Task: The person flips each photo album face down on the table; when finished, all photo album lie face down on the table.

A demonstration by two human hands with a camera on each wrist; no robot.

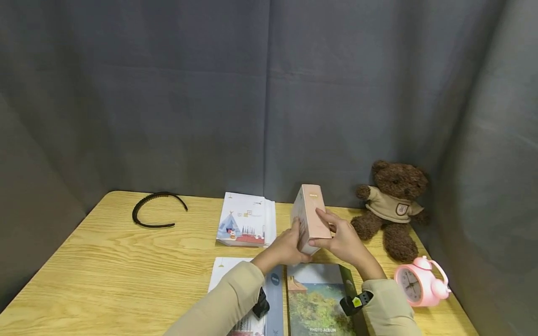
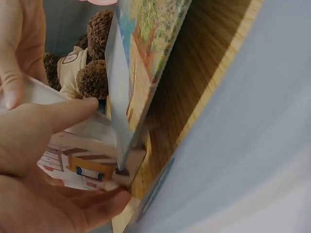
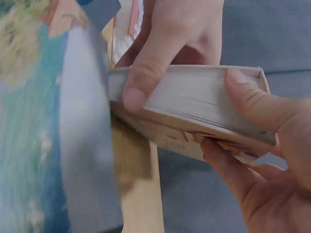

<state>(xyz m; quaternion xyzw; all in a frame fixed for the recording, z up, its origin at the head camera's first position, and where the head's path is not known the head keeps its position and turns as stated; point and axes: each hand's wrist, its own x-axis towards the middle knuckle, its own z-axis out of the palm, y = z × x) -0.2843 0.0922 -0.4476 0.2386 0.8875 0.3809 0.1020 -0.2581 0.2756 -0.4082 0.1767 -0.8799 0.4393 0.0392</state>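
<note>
Both hands hold a thick photo album (image 1: 314, 210) with a pale pink spine, standing on end and tilted, over the far middle of the table. The left hand (image 1: 287, 245) grips its left side near the lower end, thumb along the cover. With thumb and fingers, the right hand (image 1: 344, 238) grips the spine side. In the right wrist view the album's white page edges (image 3: 194, 94) show between the two hands. A photo album with a tree picture (image 1: 319, 298) lies just below the hands, and a white and blue album (image 1: 275, 298) lies partly under the left forearm.
White albums with a tent drawing (image 1: 241, 217) lie stacked left of the hands. A black headband (image 1: 140, 210) rests at the far left. On the right sit a brown teddy bear (image 1: 392, 205) and a pink alarm clock (image 1: 426, 284). Grey curtains (image 1: 189, 93) surround the wooden table (image 1: 105, 270).
</note>
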